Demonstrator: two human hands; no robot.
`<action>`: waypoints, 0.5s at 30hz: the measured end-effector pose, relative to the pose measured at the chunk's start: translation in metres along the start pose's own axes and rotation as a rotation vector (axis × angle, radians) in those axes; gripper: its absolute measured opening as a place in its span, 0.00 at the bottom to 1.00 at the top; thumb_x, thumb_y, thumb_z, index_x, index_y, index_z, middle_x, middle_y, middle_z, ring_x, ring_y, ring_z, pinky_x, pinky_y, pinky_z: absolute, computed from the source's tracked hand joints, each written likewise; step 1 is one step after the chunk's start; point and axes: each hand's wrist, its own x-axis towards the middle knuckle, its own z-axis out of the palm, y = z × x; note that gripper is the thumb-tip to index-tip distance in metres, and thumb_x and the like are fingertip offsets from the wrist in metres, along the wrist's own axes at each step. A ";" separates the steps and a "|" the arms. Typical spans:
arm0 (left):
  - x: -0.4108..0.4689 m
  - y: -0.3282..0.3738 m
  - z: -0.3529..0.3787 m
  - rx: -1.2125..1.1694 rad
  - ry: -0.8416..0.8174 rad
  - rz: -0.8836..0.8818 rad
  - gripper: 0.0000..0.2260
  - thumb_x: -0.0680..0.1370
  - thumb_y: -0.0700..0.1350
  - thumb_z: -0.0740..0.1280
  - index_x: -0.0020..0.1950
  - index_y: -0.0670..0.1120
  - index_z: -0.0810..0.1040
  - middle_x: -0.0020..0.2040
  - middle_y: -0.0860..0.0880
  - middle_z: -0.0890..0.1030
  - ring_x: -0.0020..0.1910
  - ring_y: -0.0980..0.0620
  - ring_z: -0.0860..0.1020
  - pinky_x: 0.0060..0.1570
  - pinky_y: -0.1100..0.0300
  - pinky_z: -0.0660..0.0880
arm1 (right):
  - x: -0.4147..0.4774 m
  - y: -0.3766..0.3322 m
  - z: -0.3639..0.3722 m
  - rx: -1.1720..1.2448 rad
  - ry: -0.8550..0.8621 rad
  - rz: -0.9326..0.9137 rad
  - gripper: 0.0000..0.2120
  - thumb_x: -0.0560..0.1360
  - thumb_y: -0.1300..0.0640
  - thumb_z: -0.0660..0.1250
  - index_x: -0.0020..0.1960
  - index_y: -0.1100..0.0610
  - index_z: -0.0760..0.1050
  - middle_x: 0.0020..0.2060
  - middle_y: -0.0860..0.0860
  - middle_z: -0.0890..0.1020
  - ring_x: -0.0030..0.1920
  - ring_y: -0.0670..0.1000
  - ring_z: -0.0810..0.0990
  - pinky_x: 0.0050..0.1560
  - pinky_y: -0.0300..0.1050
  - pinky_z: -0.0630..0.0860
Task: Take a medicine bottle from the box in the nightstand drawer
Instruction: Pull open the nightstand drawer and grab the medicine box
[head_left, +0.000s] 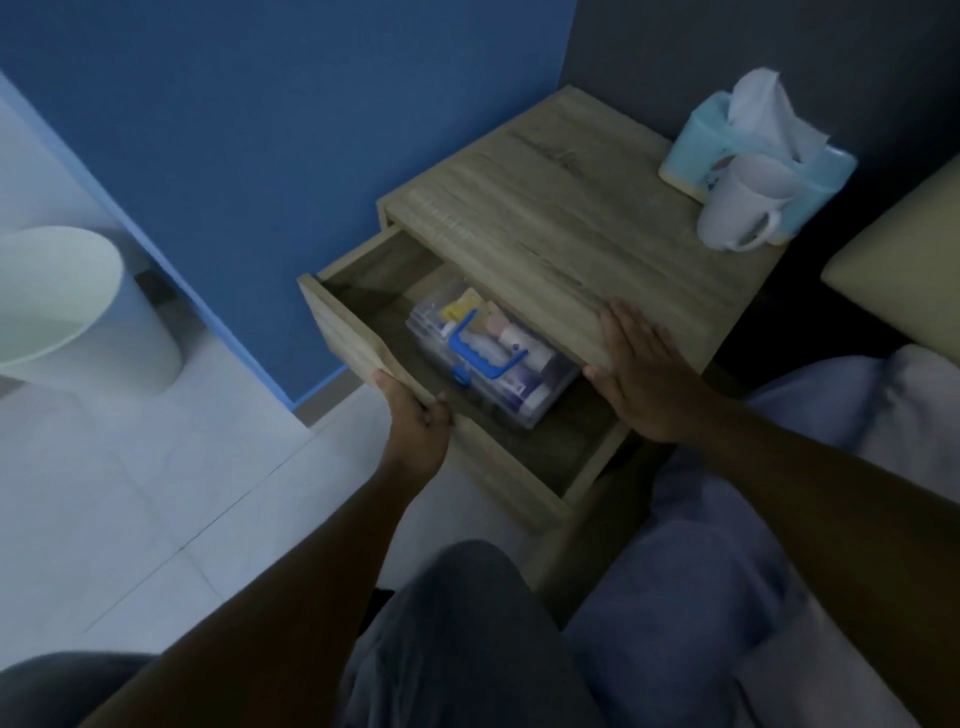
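The wooden nightstand (545, 208) has its top drawer (343, 332) pulled open. Inside lies a clear plastic box (498, 364) with a blue handle (480, 348), its lid shut; several medicine bottles and tubes show through it. My left hand (415, 421) grips the top edge of the drawer front, fingers curled over it. My right hand (639, 369) lies flat, fingers spread, on the front edge of the nightstand top, just right of the box. Neither hand touches the box.
A blue tissue box (701, 140) and a white mug (743, 208) stand at the back right of the nightstand top. A pale waste bin (72, 312) stands on the tiled floor at left. A blue wall is behind; bedding and a pillow lie at right.
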 end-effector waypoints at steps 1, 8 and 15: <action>-0.004 -0.002 -0.004 0.001 0.004 -0.004 0.40 0.81 0.46 0.62 0.78 0.53 0.32 0.80 0.49 0.54 0.76 0.44 0.62 0.66 0.51 0.68 | -0.001 -0.001 -0.001 0.004 -0.004 0.001 0.35 0.82 0.42 0.51 0.81 0.59 0.45 0.82 0.56 0.49 0.81 0.55 0.47 0.79 0.55 0.46; -0.024 -0.009 -0.023 0.039 0.025 -0.016 0.41 0.81 0.46 0.62 0.78 0.52 0.32 0.81 0.50 0.51 0.78 0.46 0.57 0.63 0.57 0.64 | -0.002 -0.005 -0.010 0.039 -0.084 0.039 0.35 0.83 0.40 0.47 0.82 0.56 0.40 0.82 0.54 0.43 0.81 0.52 0.42 0.79 0.54 0.42; -0.031 -0.011 -0.032 0.074 0.043 -0.055 0.42 0.81 0.45 0.63 0.78 0.50 0.32 0.81 0.50 0.48 0.78 0.44 0.54 0.70 0.49 0.61 | -0.002 -0.007 -0.011 0.029 -0.099 0.062 0.35 0.83 0.40 0.48 0.82 0.57 0.41 0.82 0.54 0.42 0.81 0.52 0.41 0.80 0.55 0.42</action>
